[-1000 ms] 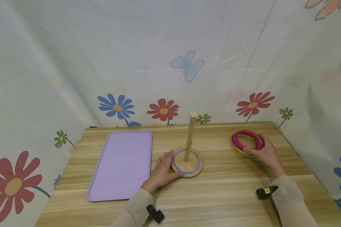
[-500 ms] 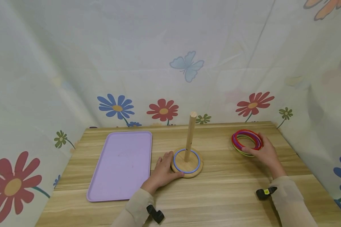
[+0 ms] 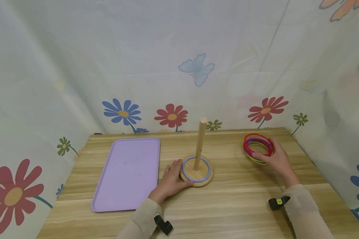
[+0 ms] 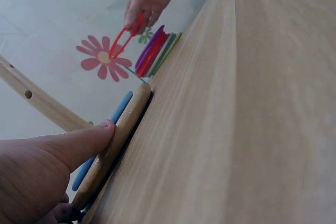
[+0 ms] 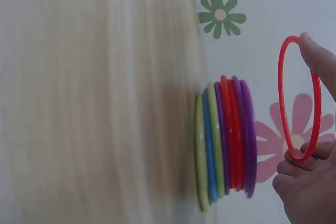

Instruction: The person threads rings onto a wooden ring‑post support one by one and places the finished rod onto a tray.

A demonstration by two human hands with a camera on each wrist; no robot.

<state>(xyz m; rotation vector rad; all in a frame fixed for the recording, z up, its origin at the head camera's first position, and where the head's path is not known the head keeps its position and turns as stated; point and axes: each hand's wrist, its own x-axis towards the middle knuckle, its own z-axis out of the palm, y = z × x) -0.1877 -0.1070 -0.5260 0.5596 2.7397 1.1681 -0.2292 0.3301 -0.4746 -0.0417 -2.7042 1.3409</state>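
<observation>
My right hand pinches a red ring between thumb and fingers. In the right wrist view this ring stands apart from a stack of rings in purple, red, green and blue, just above it. Around the wooden base of an upright post, my left hand grips the left edge, thumb at the front and fingers on the far side. A single blue ring lies flat on that base, encircling the post. My left thumb touches the base edge by the blue ring in the left wrist view.
A lilac tray lies on the wooden table left of the post. Behind the table hangs a pale cloth printed with flowers and a butterfly.
The red ring has risen off the top of the stack in my right hand, which has shifted slightly up and left. My left hand and the post have stayed put.
</observation>
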